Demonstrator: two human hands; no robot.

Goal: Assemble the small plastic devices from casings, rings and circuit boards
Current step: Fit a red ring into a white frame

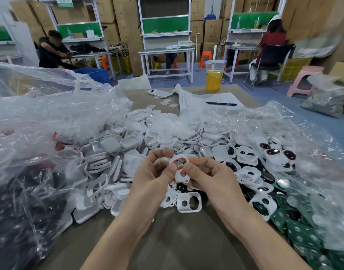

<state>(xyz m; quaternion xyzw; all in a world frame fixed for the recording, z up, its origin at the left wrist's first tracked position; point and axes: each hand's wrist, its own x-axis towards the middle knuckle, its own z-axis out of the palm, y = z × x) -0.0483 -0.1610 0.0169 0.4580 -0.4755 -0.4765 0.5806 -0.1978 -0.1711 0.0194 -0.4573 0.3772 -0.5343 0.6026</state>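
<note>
Now, both hands are up over the counter [167, 240], working one piece between them. The left hand [155, 172] pinches the white casing [182, 173] at its left edge, thumb on the face and fingers curled behind. The right hand [208, 176] pinches the opposite edge the same way. So the casing hangs in the air between the two thumbs, just above the heap of loose casings [132, 141], with a red ring [176, 161] lying in its larger opening. Is it fully seated? Can't tell from here. It looks like a light, thin, stiff plastic shell, smooth enough to slip. The frame around its two openings is narrow, so squeezing across the middle could flex or crack it. Best hold is on the outer rim, thumbs pressing close to the ring's edge. The ring looks thin and likely to twist or pop out. Green circuit boards [296, 230] wait on the right, near some finished-looking units [273, 152], and clear plastic bags [50, 114] crowd the left
</note>
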